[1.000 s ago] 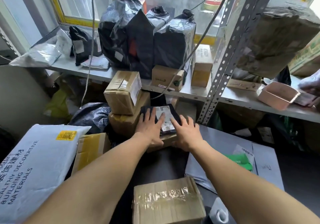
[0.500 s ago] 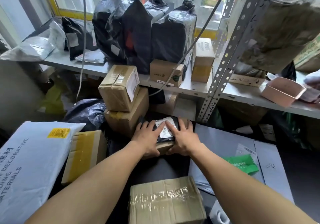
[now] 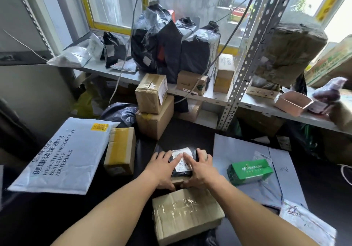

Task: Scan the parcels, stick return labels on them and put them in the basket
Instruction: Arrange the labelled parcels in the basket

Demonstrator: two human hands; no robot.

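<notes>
Nearest the camera, a tape-wrapped brown cardboard box (image 3: 185, 215) is lying on the dark work surface (image 3: 57, 217), probably waiting its turn within easy reach. Just beyond it, both hands are gripping a small black plastic parcel with a white printed label (image 3: 183, 162), which is sitting on a low brown carton (image 3: 179, 181). The left hand (image 3: 163, 166) is curling round the stack's left side with its fingers lying over the parcel's top; the right hand (image 3: 200, 167) is mirroring it on the right, the fingertips of the two nearly meeting on the label. Holding from both sides is likely keeping the slippery bag from sliding off while the pair is being drawn closer for scanning.

To the right, a green printed carton (image 3: 249, 170) is resting on flat grey mailers (image 3: 245, 150). To the left, a large white padded mailer with dark lettering (image 3: 61, 156) is leaning beside a yellow-taped box (image 3: 121, 151). Farther back, two stacked cardboard boxes (image 3: 152, 104) are standing before a grey metal shelf (image 3: 213, 97) carrying black bagged parcels (image 3: 171, 47). No basket is showing.
</notes>
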